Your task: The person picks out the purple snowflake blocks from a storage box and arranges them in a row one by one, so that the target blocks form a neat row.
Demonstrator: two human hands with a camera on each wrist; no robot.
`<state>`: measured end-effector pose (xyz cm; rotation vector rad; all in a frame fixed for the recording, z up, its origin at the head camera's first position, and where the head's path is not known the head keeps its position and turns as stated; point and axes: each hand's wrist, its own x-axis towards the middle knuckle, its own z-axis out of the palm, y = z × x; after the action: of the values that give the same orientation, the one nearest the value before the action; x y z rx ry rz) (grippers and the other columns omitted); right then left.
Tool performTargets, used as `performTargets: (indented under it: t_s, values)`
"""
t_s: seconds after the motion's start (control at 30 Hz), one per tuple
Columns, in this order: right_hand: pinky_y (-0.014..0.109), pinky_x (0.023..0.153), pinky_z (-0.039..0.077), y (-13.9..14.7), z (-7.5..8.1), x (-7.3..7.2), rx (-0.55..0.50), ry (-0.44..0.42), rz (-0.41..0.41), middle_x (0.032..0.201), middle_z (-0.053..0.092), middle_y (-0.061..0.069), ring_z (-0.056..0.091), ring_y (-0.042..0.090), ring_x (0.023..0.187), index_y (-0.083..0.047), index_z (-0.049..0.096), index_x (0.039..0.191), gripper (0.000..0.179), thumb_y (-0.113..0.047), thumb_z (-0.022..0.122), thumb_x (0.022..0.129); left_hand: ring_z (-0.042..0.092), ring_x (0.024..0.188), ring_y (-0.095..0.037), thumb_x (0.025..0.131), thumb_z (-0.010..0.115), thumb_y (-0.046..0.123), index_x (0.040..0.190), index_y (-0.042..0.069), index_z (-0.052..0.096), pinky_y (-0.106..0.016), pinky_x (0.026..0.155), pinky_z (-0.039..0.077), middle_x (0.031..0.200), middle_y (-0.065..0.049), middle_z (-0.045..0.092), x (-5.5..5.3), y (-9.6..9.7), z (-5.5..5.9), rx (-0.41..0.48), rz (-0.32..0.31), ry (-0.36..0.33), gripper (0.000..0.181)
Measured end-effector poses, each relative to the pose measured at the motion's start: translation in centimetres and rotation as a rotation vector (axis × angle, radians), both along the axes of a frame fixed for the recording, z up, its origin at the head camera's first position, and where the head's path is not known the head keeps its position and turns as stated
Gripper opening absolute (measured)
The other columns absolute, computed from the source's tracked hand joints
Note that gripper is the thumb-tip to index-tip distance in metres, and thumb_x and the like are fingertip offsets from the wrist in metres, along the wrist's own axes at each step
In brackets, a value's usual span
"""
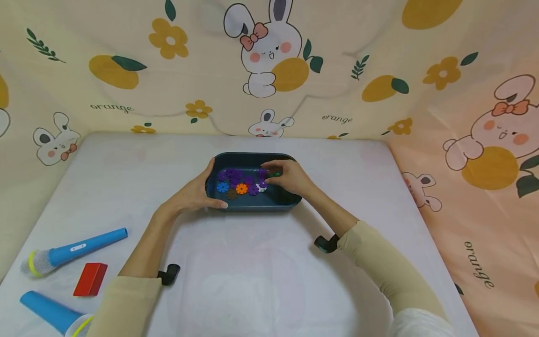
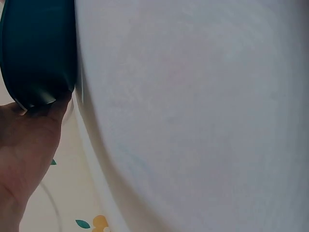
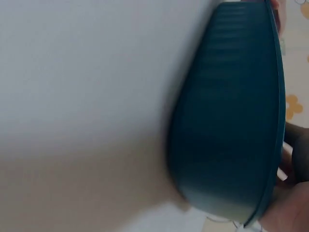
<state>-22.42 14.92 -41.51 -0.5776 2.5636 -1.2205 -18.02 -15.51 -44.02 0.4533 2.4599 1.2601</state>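
A dark teal tray (image 1: 261, 208) stands on the table with several small notched plastic discs inside. Most are purple (image 1: 236, 175), beside a blue disc (image 1: 222, 187), an orange disc (image 1: 242, 188), a brown one and a white one. My left hand (image 1: 191, 193) grips the tray's left end, thumb along the front rim; the left wrist view shows the fingers against the tray's end wall (image 2: 41, 53). Over the tray's right part, my right hand (image 1: 291, 178) pinches a green disc (image 1: 275, 174), mostly hidden by the fingers. In the right wrist view the tray's outer wall (image 3: 224, 111) covers much of that hand.
At the left lie a blue toy microphone (image 1: 84, 246), a red block (image 1: 90, 279) and a second blue microphone (image 1: 52, 311), partly behind the left sleeve. A printed cloth (image 1: 202, 79) hangs behind the white table (image 1: 236, 276) and along its sides.
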Motion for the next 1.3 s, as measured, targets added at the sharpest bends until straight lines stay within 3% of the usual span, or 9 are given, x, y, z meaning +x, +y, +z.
performTargets:
  t_s: [0.27,0.57,1.0,1.17,1.3]
  values:
    - [0.034,0.089,0.054,-1.7,-0.5,-0.5,0.122,-0.092,-0.155,0.111,0.073,0.008,0.068,0.020,0.100,-0.008,0.076,0.113,0.032,-0.010,0.083,0.081,0.007,0.151,-0.037,0.074,0.089,0.031,0.158,0.021,-0.016,-0.056,0.120,0.012,0.166,-0.015,-0.001,-0.2,0.0,0.2,-0.001,0.004,-0.017,0.134]
    - [0.030,0.078,0.054,-2.5,-1.5,-0.4,0.249,-0.020,-0.133,0.094,0.073,0.004,0.064,0.017,0.086,-0.010,0.078,0.105,0.025,-0.010,0.083,0.081,0.007,0.151,-0.038,0.075,0.088,0.033,0.158,0.023,-0.016,-0.058,0.119,0.012,0.166,-0.015,0.000,-0.2,0.0,0.4,0.003,0.001,-0.036,0.134]
    - [0.026,0.070,0.050,-2.9,-1.9,-0.3,0.247,0.024,-0.105,0.086,0.069,-0.001,0.061,0.014,0.079,-0.013,0.077,0.096,0.016,-0.014,0.083,0.081,0.007,0.151,-0.038,0.075,0.088,0.034,0.158,0.026,-0.015,-0.059,0.118,0.012,0.166,-0.013,0.000,0.3,-0.2,0.3,-0.009,0.014,-0.052,0.132]
    - [0.023,0.061,0.052,-2.7,-1.6,-0.1,0.163,-0.006,-0.106,0.085,0.071,-0.001,0.065,0.013,0.070,-0.013,0.078,0.100,0.015,-0.017,0.080,0.086,0.008,0.150,-0.039,0.074,0.089,0.035,0.158,0.022,-0.014,-0.059,0.118,0.013,0.166,-0.015,0.001,0.4,-0.1,0.2,-0.009,0.013,-0.052,0.134]
    - [0.027,0.055,0.055,-2.3,-1.2,-0.2,0.072,-0.035,-0.088,0.084,0.070,0.002,0.070,0.022,0.062,-0.012,0.076,0.109,0.020,-0.017,0.076,0.090,0.007,0.150,-0.039,0.074,0.089,0.034,0.159,0.020,-0.014,-0.059,0.118,0.013,0.165,-0.016,0.000,0.5,0.0,0.3,-0.007,0.000,-0.055,0.134]
